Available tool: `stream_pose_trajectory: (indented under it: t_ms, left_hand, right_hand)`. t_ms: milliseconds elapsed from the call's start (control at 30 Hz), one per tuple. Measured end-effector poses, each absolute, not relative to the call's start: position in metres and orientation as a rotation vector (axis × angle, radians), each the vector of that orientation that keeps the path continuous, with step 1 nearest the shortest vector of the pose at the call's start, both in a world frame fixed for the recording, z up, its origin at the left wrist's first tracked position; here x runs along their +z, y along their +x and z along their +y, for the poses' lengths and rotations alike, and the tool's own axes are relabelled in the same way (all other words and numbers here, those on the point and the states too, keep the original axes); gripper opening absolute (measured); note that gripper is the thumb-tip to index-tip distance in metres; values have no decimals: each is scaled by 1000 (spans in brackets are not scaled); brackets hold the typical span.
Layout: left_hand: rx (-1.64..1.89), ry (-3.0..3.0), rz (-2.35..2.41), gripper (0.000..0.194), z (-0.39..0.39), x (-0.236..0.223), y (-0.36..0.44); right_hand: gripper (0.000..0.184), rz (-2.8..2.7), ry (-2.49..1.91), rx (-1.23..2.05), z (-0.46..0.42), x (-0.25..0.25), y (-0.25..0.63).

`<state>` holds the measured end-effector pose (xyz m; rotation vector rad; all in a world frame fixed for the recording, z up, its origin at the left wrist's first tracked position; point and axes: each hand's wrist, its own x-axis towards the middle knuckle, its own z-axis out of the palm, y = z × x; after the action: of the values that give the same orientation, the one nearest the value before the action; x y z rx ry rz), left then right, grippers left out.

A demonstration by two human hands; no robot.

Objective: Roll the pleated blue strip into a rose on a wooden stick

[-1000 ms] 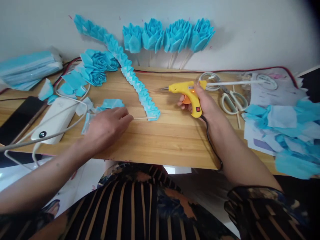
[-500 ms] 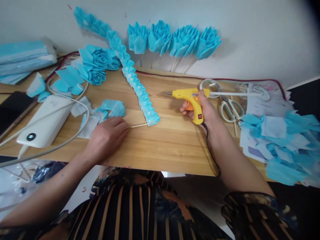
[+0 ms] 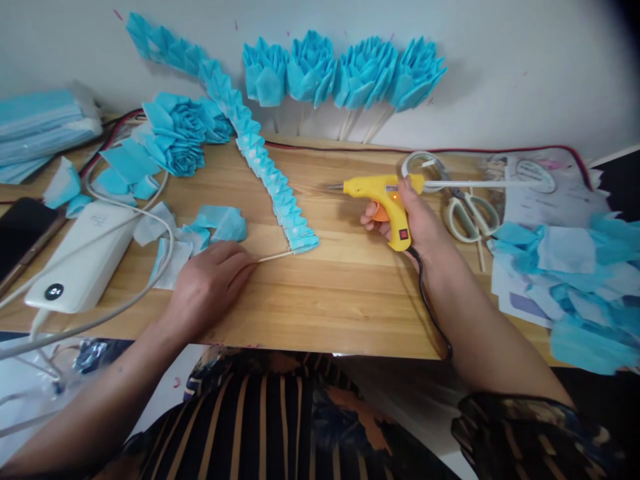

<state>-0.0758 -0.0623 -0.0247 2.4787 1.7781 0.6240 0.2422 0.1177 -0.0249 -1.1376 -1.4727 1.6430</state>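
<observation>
My left hand (image 3: 214, 283) rests low over the table, closed on a thin wooden stick (image 3: 273, 257). The stick's far end meets the near end of a long strip of folded blue petals (image 3: 265, 160), which runs back and left up against the wall. In my right hand (image 3: 417, 223) is a yellow glue gun (image 3: 387, 193), its orange trigger under my fingers and a small light glowing. The gun's nozzle points left, apart from the strip. A white glue stick (image 3: 475, 183) juts from its rear.
Several finished blue flowers (image 3: 313, 70) on sticks lean at the wall. Scissors (image 3: 470, 217), a tape roll (image 3: 425, 160) and blue scraps (image 3: 575, 267) lie right. A power bank (image 3: 80, 260), cables, a phone (image 3: 25, 233) and more blue flowers (image 3: 183, 130) sit left.
The view has shifted slightly. The stick's tip now sits at the strip's edge, where before it lay across the strip's near end. Both hands keep their hold.
</observation>
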Motion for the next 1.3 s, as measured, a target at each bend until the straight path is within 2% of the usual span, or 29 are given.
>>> stream_pose_trajectory:
  t_ms: [400, 733, 967, 1167, 1300]
  left_hand:
    - [670, 2456, 1759, 27, -64, -27, -77]
    - [658, 2429, 1795, 29, -64, -26, -77]
    - [669, 2395, 1837, 30, -63, -26, -77]
    - [718, 2408, 1828, 30, -62, -26, -77]
    - [670, 2388, 1840, 35, -62, -24, -77]
  right_hand:
    - [72, -1472, -1131, 1636, 117, -24, 243]
    - [67, -1353, -1053, 1713, 113, -19, 238]
    - [65, -1463, -1064, 1690, 110, -16, 237]
    - [56, -1554, -947, 1794, 93, -7, 228]
    - [58, -1580, -907, 1824, 90, -6, 228]
